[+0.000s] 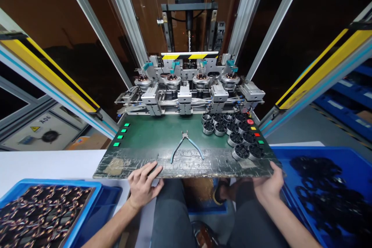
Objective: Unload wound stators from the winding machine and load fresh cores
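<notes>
My left hand (144, 183) rests on the front edge of a green workbench (162, 124). Its fingers lie spread on top, and the thumb stands apart below the edge. At the bench's right front corner, my right hand (270, 184) has its thumb over the edge and its other fingers underneath, mostly hidden. Between the hands, a pair of blue-handled cutting pliers (186, 139) lies with its handles spread, touched by neither hand. Several round motor stators (236, 138) with black insulators and silvery rims are grouped at the right, nearer my right hand.
A winding machine with clamps (185, 97) and several copper-wound stators (173, 79) stands behind. Green buttons (120, 137) line the left; a red button (250, 122) sits right. Blue bins hold wound stators (43, 209) at left and black parts (328, 190) at right. Yellow-sided posts (69, 81) frame the station.
</notes>
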Action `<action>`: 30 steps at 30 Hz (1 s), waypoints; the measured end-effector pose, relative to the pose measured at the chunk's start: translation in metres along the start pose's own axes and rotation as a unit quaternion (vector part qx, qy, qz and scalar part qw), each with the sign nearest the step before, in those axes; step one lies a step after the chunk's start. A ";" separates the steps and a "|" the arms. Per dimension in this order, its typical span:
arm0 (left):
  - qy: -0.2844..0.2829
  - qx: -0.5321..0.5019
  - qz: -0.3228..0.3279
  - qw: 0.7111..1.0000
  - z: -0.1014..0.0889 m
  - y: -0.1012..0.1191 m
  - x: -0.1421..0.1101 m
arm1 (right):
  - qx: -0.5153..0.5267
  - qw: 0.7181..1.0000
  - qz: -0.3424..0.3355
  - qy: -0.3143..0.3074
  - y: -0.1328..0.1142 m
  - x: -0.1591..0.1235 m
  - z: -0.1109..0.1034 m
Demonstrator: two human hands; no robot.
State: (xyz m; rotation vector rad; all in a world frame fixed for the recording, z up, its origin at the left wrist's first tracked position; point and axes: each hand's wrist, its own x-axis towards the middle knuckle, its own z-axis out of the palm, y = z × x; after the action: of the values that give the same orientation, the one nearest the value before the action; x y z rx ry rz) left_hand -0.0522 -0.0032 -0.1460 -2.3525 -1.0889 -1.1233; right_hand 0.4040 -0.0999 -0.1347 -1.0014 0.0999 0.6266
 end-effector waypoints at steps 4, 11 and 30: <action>0.000 0.000 -0.001 1.000 0.000 0.000 0.000 | 0.001 1.000 0.000 0.005 -0.003 -0.004 0.003; -0.002 0.006 0.008 1.000 -0.001 -0.001 0.001 | -0.007 1.000 0.002 0.009 -0.005 -0.007 0.006; 0.001 0.007 0.003 1.000 -0.002 0.001 0.003 | 0.000 1.000 0.003 0.017 -0.004 -0.004 0.004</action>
State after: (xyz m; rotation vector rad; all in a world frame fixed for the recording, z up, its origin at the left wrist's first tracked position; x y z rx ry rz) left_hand -0.0511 -0.0033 -0.1428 -2.3423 -1.0839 -1.1108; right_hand 0.4016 -0.1002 -0.1283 -1.0124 0.1318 0.6156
